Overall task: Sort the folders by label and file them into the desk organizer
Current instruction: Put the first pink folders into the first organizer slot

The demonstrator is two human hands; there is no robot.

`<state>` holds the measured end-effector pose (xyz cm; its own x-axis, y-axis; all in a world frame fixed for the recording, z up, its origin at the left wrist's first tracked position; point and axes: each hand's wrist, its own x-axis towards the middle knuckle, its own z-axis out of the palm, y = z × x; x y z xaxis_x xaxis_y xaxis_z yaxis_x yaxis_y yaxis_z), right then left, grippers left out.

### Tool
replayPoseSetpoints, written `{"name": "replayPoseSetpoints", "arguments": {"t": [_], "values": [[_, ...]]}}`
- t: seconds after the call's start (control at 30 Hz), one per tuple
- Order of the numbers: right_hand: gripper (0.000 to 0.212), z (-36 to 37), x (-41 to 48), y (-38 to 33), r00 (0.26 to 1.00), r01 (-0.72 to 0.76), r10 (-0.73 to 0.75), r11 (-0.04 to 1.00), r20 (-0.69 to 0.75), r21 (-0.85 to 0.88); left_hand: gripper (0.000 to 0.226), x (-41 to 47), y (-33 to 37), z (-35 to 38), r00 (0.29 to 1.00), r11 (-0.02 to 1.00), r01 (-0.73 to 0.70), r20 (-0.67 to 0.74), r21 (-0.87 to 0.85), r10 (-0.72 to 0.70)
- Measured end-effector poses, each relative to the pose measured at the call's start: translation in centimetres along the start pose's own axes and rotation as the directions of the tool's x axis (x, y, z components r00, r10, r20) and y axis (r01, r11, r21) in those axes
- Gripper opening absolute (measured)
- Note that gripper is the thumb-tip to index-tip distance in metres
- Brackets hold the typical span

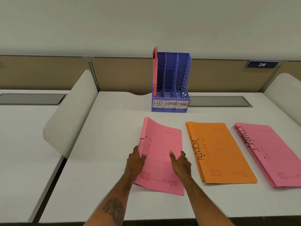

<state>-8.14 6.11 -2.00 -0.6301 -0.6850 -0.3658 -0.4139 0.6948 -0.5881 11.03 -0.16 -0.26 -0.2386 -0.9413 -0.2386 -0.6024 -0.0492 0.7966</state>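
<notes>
Hands frame the pink HR folder (160,154) on the white desk (97,176): the left hand (136,162) pinches its spine edge beside the handwritten "HR", thumb over the cover and fingers hidden beneath, while the right hand (180,163) lies partly spread on the cover near the free edge, thumb on the paper, not clamping anything. The folder's far end curls up off the desk, so a lift appears to be under way.

Straight ahead stands the blue desk organizer (171,82), its three slots labelled HR, ADMIN and FINANCE from left to right. One pink folder (154,74) marked HR stands upright in the left slot; the other two slots look empty. To the right of the held folder lie an orange ADMIN stack (219,152) and, further right, a pink FINANCE stack (268,154) running out of view.

Risks, as I judge them: the folder is thin and floppy (it bends already), so held at one edge it may sag or fan open, and a loose cover could catch on a divider. The filed folder leans against the left wall, and the newcomer could slip outside the wall or push that one askew. Colour is no guide either, since HR and FINANCE are both pink; only the lettering separates them.
</notes>
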Motion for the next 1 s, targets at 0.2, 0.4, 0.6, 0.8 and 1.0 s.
{"name": "replayPoseSetpoints", "arguments": {"t": [0.2,0.4,0.6,0.8,1.0], "values": [[0.074,-1.6,-0.1,-3.4,0.995,0.096,-0.095,0.995,0.034,-0.018,0.034,0.1,3.4,-1.2,0.99,0.989,-0.132,0.035,-0.072,0.135],[0.064,-6.7,-0.4,-13.1,0.937,0.343,-0.337,0.938,-0.089,0.054,0.044,0.4,8.4,-2.3,0.961,0.95,-0.272,0.01,-0.151,0.277],[0.072,-13.7,0.1,-21.1,0.879,0.447,-0.428,0.893,-0.211,0.051,0.048,1.2,13.8,-2.0,0.935,0.93,-0.355,-0.064,-0.093,0.35],[0.05,-19.9,1.4,-25.2,0.839,0.437,-0.395,0.899,-0.374,0.029,0.047,2.1,17.7,-0.3,0.908,0.922,-0.382,-0.158,0.068,0.388],[0.024,-23.7,3.6,-27.1,0.816,0.468,-0.433,0.884,-0.384,-0.001,0.049,3.7,19.8,1.2,0.795,0.84,-0.491,-0.276,0.231,0.54]]}}
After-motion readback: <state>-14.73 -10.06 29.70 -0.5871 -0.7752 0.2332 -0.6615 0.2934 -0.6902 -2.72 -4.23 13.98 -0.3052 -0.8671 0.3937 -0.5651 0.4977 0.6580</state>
